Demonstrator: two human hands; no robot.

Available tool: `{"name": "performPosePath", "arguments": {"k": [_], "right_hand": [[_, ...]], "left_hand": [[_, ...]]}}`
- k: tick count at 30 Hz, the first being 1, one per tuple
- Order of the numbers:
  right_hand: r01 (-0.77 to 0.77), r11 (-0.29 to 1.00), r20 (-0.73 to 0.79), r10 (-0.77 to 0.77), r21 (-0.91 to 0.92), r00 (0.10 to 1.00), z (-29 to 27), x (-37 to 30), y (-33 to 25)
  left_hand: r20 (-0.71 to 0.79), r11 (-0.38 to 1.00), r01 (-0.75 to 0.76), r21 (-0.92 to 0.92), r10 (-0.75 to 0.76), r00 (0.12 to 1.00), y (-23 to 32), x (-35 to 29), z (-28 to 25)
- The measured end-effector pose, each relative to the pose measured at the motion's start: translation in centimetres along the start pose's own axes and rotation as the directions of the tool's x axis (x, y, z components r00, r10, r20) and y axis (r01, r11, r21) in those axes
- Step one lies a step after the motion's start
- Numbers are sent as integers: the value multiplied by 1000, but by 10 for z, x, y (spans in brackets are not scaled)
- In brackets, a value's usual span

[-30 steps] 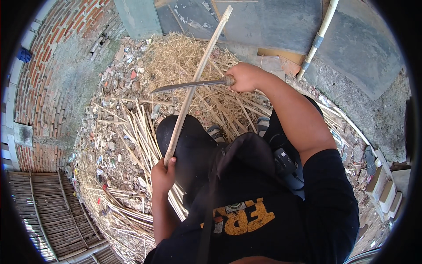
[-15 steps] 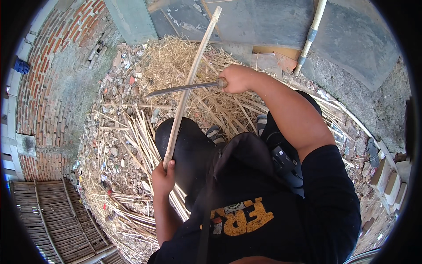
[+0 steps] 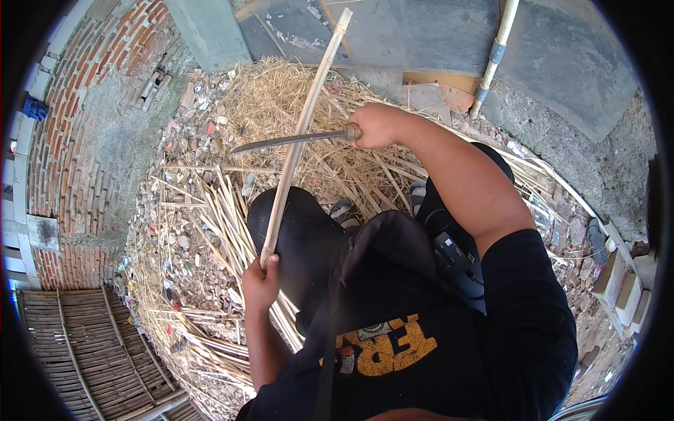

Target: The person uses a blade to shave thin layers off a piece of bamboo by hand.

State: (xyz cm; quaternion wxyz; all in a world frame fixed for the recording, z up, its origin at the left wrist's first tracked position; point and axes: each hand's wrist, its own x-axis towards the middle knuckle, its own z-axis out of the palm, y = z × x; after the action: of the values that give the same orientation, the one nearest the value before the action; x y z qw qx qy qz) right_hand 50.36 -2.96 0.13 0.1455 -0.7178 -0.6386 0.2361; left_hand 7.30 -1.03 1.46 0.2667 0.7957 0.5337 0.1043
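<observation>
My left hand (image 3: 261, 284) is closed round the lower end of a long, pale bamboo strip (image 3: 286, 181), which leans up and away past my left knee. In my right hand (image 3: 377, 126) is the handle of a machete (image 3: 288, 141), its dark blade pointing left and lying across the strip's upper half. Blade and strip appear to touch where they cross. A pile of split bamboo strips (image 3: 228, 217) lies on the ground beside my left leg, and dry shavings (image 3: 274, 98) are heaped beyond the strip.
A brick wall (image 3: 84, 154) stands at the left, with a slatted bamboo panel (image 3: 91, 351) below it. Grey boards (image 3: 435, 35) and a pale pipe (image 3: 497, 59) are at the far side. Rubble (image 3: 175, 245) covers the ground. More strips (image 3: 210, 347) lie at the lower left.
Hardly anything differs. The machete has shifted very slightly to the left, and the bamboo strip's far end a touch with it. Both hands keep their hold.
</observation>
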Motion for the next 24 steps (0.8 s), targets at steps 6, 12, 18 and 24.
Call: {"name": "performPosePath", "arguments": {"k": [6, 12, 18, 24], "right_hand": [[1, 1000, 13, -1, 5, 1000, -3, -2, -4], [-3, 1000, 7, 3, -3, 1000, 0, 1, -1], [1, 1000, -6, -1, 22, 1000, 2, -1, -2], [8, 999, 19, -9, 35, 1000, 1, 0, -5]], "left_hand": [[2, 1000, -7, -17, 7, 1000, -5, 1, 1], [17, 1000, 24, -17, -23, 1000, -5, 1, 1], [23, 999, 20, -36, -19, 1000, -2, 2, 0], [25, 998, 7, -67, -6, 1000, -5, 1, -1]]}}
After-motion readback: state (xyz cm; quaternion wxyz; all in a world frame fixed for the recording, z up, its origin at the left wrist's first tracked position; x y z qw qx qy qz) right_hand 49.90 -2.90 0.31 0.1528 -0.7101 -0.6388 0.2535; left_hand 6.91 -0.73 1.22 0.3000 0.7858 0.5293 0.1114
